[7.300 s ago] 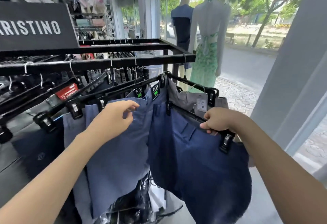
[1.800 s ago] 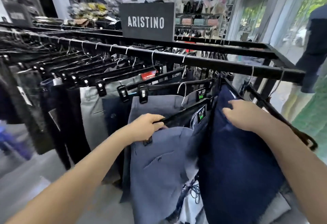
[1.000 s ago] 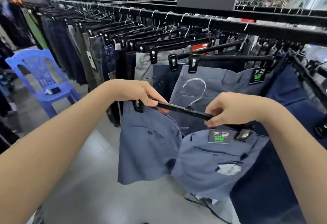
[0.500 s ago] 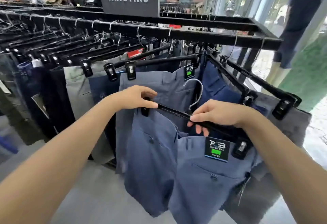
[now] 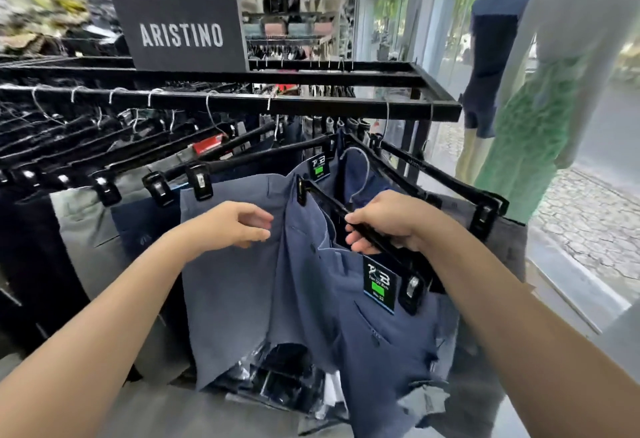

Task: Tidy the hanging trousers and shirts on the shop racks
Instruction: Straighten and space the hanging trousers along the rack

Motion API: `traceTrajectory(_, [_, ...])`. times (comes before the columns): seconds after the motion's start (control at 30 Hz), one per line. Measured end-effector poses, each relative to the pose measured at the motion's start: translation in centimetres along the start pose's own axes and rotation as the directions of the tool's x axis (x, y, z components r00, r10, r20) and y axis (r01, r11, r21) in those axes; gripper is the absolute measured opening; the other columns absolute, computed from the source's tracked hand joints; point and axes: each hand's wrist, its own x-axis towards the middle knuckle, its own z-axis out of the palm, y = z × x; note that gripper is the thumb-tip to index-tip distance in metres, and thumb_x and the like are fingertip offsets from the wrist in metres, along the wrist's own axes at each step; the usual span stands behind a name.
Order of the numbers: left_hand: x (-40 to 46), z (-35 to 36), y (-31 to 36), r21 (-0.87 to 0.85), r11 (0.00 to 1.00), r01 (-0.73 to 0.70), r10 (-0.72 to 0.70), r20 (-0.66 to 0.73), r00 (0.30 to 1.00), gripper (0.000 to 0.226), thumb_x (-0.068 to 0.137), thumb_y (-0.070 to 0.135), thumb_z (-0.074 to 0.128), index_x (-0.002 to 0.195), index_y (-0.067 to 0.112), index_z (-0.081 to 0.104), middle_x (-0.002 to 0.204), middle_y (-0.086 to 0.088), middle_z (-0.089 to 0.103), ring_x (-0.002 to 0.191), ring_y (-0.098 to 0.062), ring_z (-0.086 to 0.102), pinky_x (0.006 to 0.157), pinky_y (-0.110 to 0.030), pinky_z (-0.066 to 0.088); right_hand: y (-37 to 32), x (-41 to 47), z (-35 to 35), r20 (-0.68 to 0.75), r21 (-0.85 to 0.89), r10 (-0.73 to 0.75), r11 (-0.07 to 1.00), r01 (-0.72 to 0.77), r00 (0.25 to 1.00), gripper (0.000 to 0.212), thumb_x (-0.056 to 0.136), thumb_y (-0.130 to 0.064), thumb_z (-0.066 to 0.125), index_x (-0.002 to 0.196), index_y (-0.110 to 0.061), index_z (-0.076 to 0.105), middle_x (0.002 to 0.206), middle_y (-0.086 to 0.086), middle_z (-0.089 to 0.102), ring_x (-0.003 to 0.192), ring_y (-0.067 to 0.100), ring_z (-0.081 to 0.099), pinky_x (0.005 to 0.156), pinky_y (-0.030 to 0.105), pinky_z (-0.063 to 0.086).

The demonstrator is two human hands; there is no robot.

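My right hand (image 5: 388, 221) grips the black clip hanger (image 5: 322, 197) of a pair of blue trousers (image 5: 353, 327) with a green size tag (image 5: 379, 283). The hanger's metal hook (image 5: 358, 164) is off the black rack rail (image 5: 304, 107) and points up below it. My left hand (image 5: 230, 226) hovers beside a greyer blue pair (image 5: 232, 285) that hangs on the rail, fingers loosely curled and holding nothing. Dark blue trousers (image 5: 360, 174) hang behind the held hanger.
Several dark and grey trousers (image 5: 83, 230) crowd the rail to the left. A black ARISTINO sign (image 5: 180, 34) stands on the rack top. Two mannequins (image 5: 540, 91) stand by the glass shopfront on the right. Wrapped stock (image 5: 277, 378) lies under the rack.
My left hand has let go of the hanger's left end and moved left to the neighbouring pair. The held hanger has swung end-on towards the rail, with my right hand alone carrying it.
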Motion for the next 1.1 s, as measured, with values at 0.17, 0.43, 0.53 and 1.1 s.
traceTrajectory(0.17, [0.5, -2.2, 4.5, 0.178, 0.953, -0.245, 0.287, -0.271, 0.919, 0.023, 0.081, 0.008, 0.068, 0.084, 0.029, 0.075, 0.081, 0.013, 0.074, 0.078, -0.004, 0.069, 0.079, -0.016, 0.052, -3.0, 0.1, 1.7, 0.001, 0.182, -0.04, 0.982, 0.039, 0.999, 0.024, 0.099, -0.017, 0.055, 0.107, 0.006, 0.059, 0.075, 0.012, 0.071, 0.071, 0.023, 0.073, 0.071, 0.035, 0.062])
traceTrajectory(0.43, [3.2, -5.4, 7.1, 0.482, 0.873, -0.069, 0.316, -0.453, 0.834, 0.034, 0.077, 0.012, 0.063, 0.111, 0.014, 0.069, 0.108, -0.006, 0.068, 0.102, -0.023, 0.062, 0.092, -0.025, 0.042, -7.1, 1.2, 3.6, -0.104, 0.511, -0.083, 0.85, 0.125, 0.991, 0.02, 0.1, -0.02, 0.052, 0.097, 0.0, 0.053, 0.069, 0.011, 0.07, 0.062, 0.02, 0.07, 0.077, 0.035, 0.06])
traceTrajectory(0.53, [4.0, -5.5, 7.0, 0.453, 0.891, -0.042, 0.227, -0.362, 0.904, 0.041, 0.078, 0.015, 0.065, 0.12, 0.017, 0.064, 0.111, 0.0, 0.069, 0.104, -0.016, 0.062, 0.09, -0.02, 0.042, -8.1, 1.9, 3.9, -0.175, 0.525, -0.1, 0.832, 0.179, 0.979, 0.019, 0.1, -0.018, 0.049, 0.092, -0.002, 0.054, 0.055, 0.004, 0.068, 0.066, 0.02, 0.068, 0.09, 0.041, 0.056])
traceTrajectory(1.1, [4.6, -3.7, 11.9, 0.421, 0.627, -0.656, 0.779, -0.348, 0.521, 0.018, 0.084, 0.012, 0.068, 0.102, 0.016, 0.07, 0.097, 0.005, 0.065, 0.086, -0.008, 0.06, 0.086, -0.015, 0.044, -7.3, 7.4, 5.5, -0.389, 0.417, -0.057, 0.879, 0.23, 0.919, 0.012, 0.097, -0.012, 0.057, 0.087, -0.005, 0.057, 0.073, 0.007, 0.06, 0.054, 0.014, 0.065, 0.055, 0.027, 0.057])
